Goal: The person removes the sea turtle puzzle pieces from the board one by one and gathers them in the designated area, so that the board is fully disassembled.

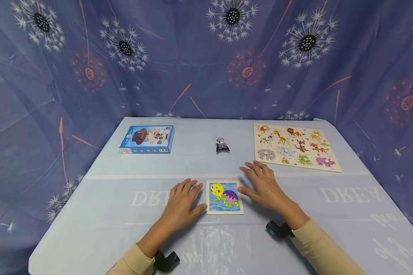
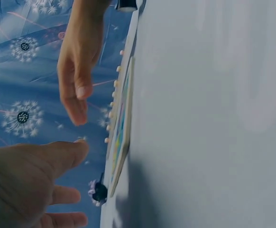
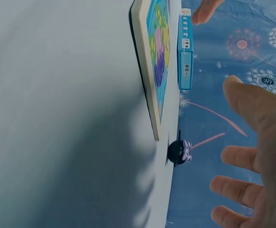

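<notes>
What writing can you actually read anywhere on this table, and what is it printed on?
"DREA": pale letters on the tablecloth, right of the right hand.
"DRE": the same print left of the small puzzle, partly under the left hand.
Blue box: printed characters too small to read.
Animal puzzle board: no text visible.

Even soft light, faint shadows; wrist views dim, slightly blurred.

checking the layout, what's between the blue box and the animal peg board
Between the blue box and animal peg board, the head view shows only a small purple figure.
</notes>
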A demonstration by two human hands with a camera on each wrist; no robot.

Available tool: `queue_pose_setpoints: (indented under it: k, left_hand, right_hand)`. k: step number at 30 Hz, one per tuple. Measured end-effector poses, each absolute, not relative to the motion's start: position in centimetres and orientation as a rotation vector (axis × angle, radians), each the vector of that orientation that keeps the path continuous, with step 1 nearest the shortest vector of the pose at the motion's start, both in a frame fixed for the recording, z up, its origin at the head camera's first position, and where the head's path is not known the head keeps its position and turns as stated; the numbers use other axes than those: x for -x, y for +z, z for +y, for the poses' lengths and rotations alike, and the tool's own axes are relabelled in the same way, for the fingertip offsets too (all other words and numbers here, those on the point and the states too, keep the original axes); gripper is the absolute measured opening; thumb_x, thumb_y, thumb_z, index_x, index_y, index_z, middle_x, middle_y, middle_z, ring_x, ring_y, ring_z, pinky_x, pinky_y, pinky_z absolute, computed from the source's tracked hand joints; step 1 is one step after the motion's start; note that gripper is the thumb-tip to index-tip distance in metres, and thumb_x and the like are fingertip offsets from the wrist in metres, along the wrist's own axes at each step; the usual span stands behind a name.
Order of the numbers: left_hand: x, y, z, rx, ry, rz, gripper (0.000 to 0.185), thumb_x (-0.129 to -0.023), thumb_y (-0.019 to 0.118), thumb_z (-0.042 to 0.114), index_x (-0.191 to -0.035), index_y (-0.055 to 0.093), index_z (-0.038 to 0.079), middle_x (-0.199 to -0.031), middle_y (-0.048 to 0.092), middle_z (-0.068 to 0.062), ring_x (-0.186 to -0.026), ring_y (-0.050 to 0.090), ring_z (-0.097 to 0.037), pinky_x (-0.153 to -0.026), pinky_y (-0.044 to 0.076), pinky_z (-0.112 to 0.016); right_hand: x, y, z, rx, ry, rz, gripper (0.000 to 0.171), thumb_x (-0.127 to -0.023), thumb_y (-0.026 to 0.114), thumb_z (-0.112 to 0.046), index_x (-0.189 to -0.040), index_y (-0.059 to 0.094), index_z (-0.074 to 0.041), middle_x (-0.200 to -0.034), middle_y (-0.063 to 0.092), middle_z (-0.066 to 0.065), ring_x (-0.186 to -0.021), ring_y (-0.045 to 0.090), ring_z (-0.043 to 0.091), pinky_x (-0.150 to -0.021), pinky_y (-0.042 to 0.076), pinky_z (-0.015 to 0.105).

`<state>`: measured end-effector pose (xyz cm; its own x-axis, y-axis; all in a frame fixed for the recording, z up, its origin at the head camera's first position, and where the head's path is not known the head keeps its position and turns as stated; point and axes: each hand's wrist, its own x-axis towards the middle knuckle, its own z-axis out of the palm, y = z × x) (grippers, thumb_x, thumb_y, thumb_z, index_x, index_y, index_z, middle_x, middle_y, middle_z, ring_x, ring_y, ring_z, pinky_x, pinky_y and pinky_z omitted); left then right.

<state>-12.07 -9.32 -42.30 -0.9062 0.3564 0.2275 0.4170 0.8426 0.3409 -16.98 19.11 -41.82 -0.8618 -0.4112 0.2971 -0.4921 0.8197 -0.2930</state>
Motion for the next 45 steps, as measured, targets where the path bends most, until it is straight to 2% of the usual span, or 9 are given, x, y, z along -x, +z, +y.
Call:
queue_pose_setpoints:
  k: [11,19,28,37,45]
  left_hand:
    - [11.8,-43.3,-8.8,0.656,-0.776,-2.782,0.054,-0.079,0.073,0.034,-0.126,0.059,0.011,-0.126,0.054,-0.009,-0.119,0.046,-0.029,-0.094,0.037,-0.047]
    - [11.7,-43.9,-8.2,0.645,-0.866,-2.725,0.048,-0.074,0.077,0.027,-0.118,0.065,0.011,-0.113,0.058,-0.006,-0.108,0.048,-0.024,-0.085,0.038,-0.041]
    - [11.9,-44.5,-7.6,0.599,-0.873,-2.714,0.044,-0.072,0.079,0.024,-0.112,0.068,0.012,-0.106,0.058,-0.001,-0.1,0.046,-0.018,-0.084,0.036,-0.038]
    - [11.7,-44.4,-7.3,0.569,-0.942,-2.75,0.042,-0.074,0.077,0.023,-0.113,0.068,0.011,-0.104,0.056,-0.002,-0.099,0.043,-0.019,-0.085,0.033,-0.041]
    - [11.9,-44.6,-7.2,0.551,-0.932,-2.759,0.04,-0.074,0.077,0.023,-0.112,0.069,0.012,-0.104,0.056,-0.001,-0.099,0.043,-0.019,-0.085,0.033,-0.041]
  right_hand:
    - [18.0,-41.7,17.8,-0.825,0.588,-2.822,0.065,-0.081,0.069,-0.044,-0.136,0.05,-0.016,-0.142,0.047,0.009,-0.134,0.034,0.034,-0.103,0.027,0.055]
    - [18.8,-41.5,17.0,-0.952,0.633,-2.853,0.062,-0.082,0.068,-0.044,-0.134,0.052,-0.014,-0.138,0.05,0.007,-0.128,0.04,0.031,-0.101,0.031,0.053]
    - [19.9,-41.2,16.3,-1.042,0.724,-2.959,0.057,-0.082,0.071,-0.037,-0.132,0.053,-0.017,-0.132,0.054,0.003,-0.121,0.042,0.024,-0.102,0.034,0.051]
    - [20.8,-41.4,15.5,-1.174,0.699,-2.962,0.049,-0.082,0.071,-0.034,-0.126,0.058,-0.019,-0.121,0.059,-0.001,-0.108,0.044,0.017,-0.093,0.037,0.041]
    - [21.7,-41.4,14.7,-1.257,0.68,-2.98,0.04,-0.083,0.071,-0.03,-0.12,0.062,-0.021,-0.115,0.059,-0.005,-0.103,0.043,0.014,-0.091,0.037,0.038]
